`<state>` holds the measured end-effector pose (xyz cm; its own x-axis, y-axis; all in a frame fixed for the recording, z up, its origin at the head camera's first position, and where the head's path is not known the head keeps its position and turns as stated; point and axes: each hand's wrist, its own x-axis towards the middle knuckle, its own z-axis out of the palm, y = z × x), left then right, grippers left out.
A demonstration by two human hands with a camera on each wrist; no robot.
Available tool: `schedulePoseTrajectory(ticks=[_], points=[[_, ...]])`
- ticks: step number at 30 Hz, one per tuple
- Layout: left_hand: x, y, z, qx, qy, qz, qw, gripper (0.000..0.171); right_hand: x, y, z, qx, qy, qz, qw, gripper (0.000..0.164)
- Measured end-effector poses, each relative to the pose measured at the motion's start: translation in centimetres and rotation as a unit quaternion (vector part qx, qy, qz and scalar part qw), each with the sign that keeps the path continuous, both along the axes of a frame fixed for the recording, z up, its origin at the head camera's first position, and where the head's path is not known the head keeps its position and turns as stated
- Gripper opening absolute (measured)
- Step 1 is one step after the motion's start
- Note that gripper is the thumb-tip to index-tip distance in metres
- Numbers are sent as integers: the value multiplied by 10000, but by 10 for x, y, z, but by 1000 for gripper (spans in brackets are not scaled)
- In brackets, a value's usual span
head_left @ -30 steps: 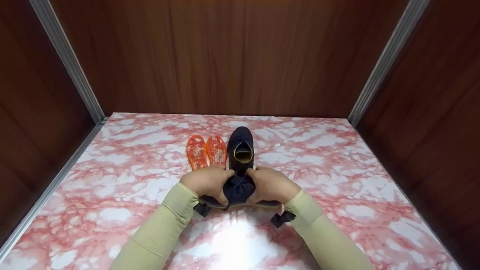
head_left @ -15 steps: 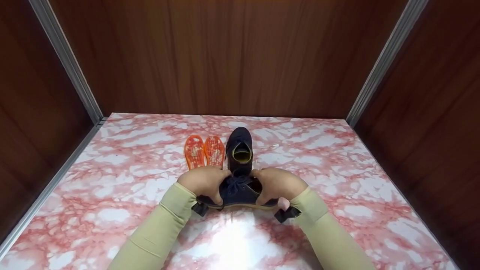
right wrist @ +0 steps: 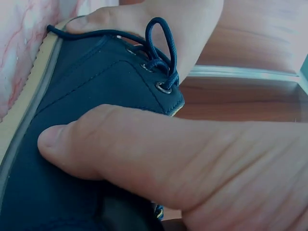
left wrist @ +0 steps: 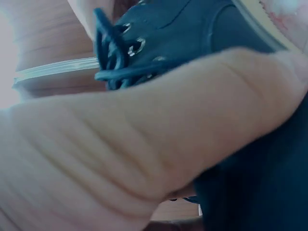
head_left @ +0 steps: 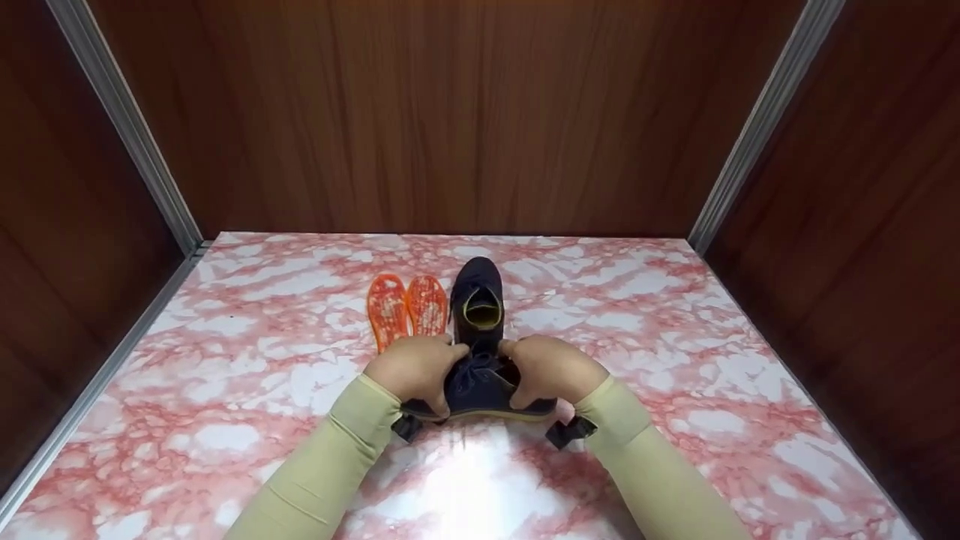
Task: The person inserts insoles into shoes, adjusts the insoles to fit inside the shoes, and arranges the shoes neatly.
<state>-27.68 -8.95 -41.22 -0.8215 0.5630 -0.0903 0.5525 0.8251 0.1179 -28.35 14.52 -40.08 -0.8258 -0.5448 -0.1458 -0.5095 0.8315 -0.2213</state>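
A navy lace-up shoe [head_left: 480, 394] lies crosswise in front of me, its pale sole edge facing my body. My left hand [head_left: 412, 367] grips its toe end, and in the left wrist view the thumb [left wrist: 192, 115] crosses the upper beside the tied laces [left wrist: 113, 53]. Around the heel end curls my right hand [head_left: 559, 367], its thumb [right wrist: 96, 139] pressed on the side panel in the right wrist view. Part of the shoe's opening shows between the hands. Beyond it stands a matching shoe [head_left: 478, 274], toe pointing away, with a yellow-edged collar.
Two orange patterned insoles [head_left: 387, 307] lie side by side left of the far shoe, their lower ends partly hidden by my left hand. The red-and-white marbled surface [head_left: 645, 300] is bounded by brown wood-grain panels [head_left: 450, 112] with grey metal corner strips.
My right hand has shifted slightly right along the near shoe, so more of its side and opening shows. My left hand keeps its grip. The insoles and far shoe stay in place.
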Motion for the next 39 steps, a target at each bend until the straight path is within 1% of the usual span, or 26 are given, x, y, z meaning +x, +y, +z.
schedulePoseTrajectory(ticks=[3, 7, 16, 23, 29, 32, 35, 37, 39], points=[[-1, 1, -2, -98, 67, 25, 9999, 84, 0, 0, 0, 22, 4, -52, 10000, 53], [-2, 1, -4, -221, 172, 71, 9996, 87, 0, -1, -2, 41, 120, -67, 9999, 53], [0, -1, -8, -430, 315, 156, 9985, 86, 1, -4, -5, -1, 262, -1, 9997, 51], [0, 0, -6, -387, 389, 106, 9984, 88, 4, -4, -1, 225, 542, 0, 9983, 46], [0, 2, -6, -396, 339, 195, 9985, 88, 8, -3, 0, 287, 699, 17, 9971, 41], [0, 2, -7, -396, 316, 176, 9986, 89, 9, -4, -1, 292, 671, -22, 9973, 39], [0, 3, -7, -393, 315, 155, 9986, 90, 9, -4, 0, 346, 555, -54, 9978, 39], [0, 3, -6, -381, 311, 159, 9987, 89, 7, -6, 3, 454, 350, -68, 9983, 41], [0, 4, -6, -365, 302, 165, 9987, 89, 5, -9, 8, 656, 55, -59, 9978, 43]])
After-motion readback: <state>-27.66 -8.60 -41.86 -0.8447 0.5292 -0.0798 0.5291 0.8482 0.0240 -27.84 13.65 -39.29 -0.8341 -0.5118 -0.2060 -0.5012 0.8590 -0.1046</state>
